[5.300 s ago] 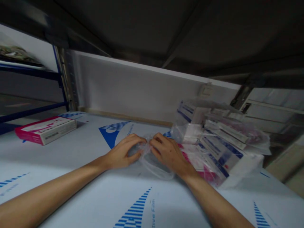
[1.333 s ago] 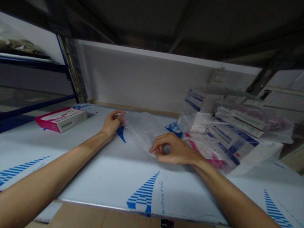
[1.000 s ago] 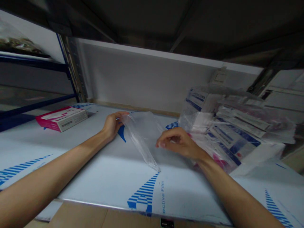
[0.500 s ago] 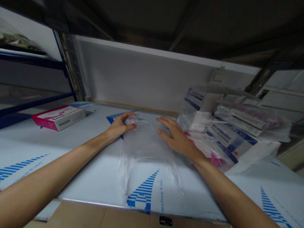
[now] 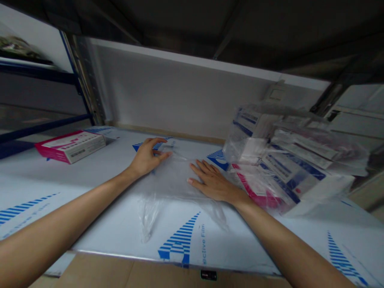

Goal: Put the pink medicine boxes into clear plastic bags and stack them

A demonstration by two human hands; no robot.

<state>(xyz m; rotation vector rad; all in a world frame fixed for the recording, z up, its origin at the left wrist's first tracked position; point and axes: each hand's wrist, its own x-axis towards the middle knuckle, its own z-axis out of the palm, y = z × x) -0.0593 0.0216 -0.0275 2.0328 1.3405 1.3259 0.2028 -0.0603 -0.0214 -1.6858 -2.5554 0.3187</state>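
A clear, thin plastic bag [image 5: 175, 182] lies flattened on the film-covered shelf, its two handle loops pointing toward me. My left hand [image 5: 148, 156] is at the bag's far left corner, thumb and fingers apart in a loose curve. Over the bag's right side rests my right hand [image 5: 211, 182], palm down with the fingers stretched out. Part of the bag is hidden beneath it. A pink and white box [image 5: 73, 147] sits to the left, away from both hands.
Clear bags hold several white and blue boxes [image 5: 295, 170] and a pink box [image 5: 250, 182] at the right. A dark upper shelf [image 5: 192, 28] hangs low overhead. A blue metal frame [image 5: 75, 80] stands at left, and a wall [image 5: 177, 96] closes the back.
My right hand has come down onto the bag and shifted slightly left. The bag is flatter, and its left handle has spread leftward. My left hand has moved a little left.
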